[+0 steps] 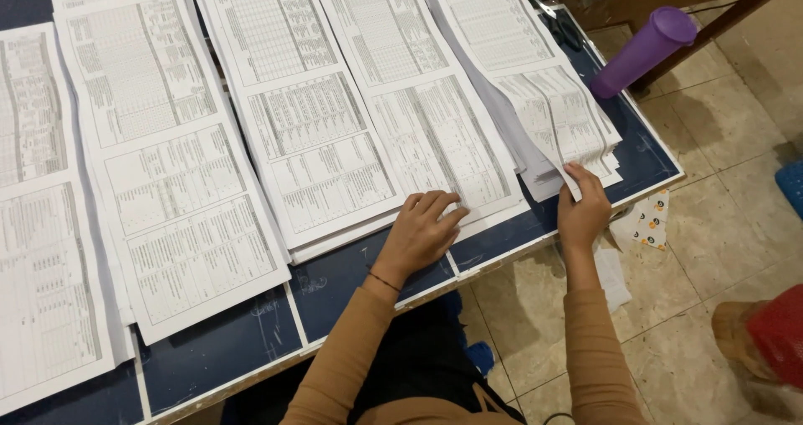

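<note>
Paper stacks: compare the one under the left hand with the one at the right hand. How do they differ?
The stack under the left hand lies flat and neat; the stack at the right hand is fanned, its corner sheets lifted. The left hand presses flat; the right hand pinches a sheet. Both hold printed tables.

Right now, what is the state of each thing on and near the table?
Left hand: flat on a paper stack.
Right hand: lifting a sheet corner of the rightmost stack.
Other paper stacks: lying flat, side by side.
Purple bottle: closed, leaning.
Blue table: mostly covered.
</note>
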